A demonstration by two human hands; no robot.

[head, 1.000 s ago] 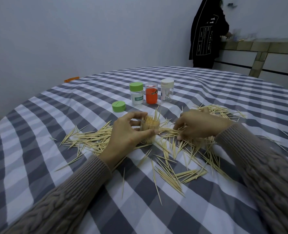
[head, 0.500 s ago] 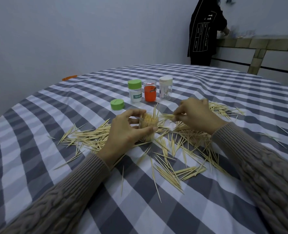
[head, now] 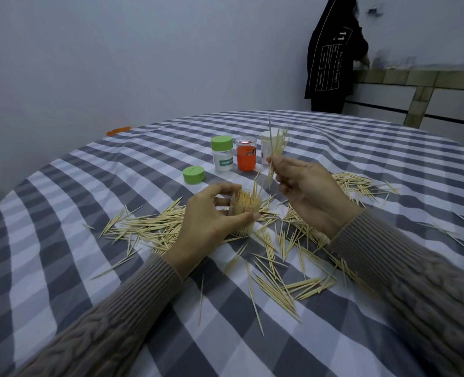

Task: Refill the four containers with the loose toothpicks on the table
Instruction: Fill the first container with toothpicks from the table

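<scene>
The left hand (head: 212, 221) curls round a small clear plastic container (head: 245, 213) packed with pale wooden toothpicks, standing upright near the middle of the grey-and-white striped tablecloth (head: 62, 240). The right hand (head: 307, 191) pinches a thin upright bundle of toothpicks (head: 275, 153) just right of and above the container's mouth. To seat them well, the bundle wants squaring so the tips run parallel, then lowering straight down into a gap while the left hand steadies the container; a tilted entry would likely jam against those sticking up. Loose toothpicks (head: 154, 227) lie scattered left, right and near. Farther off stand a green-capped clear bottle (head: 222, 155), an orange-filled clear container (head: 245, 156) and a white-capped container (head: 266, 148), with a loose green cap (head: 194, 175) to their left.
</scene>
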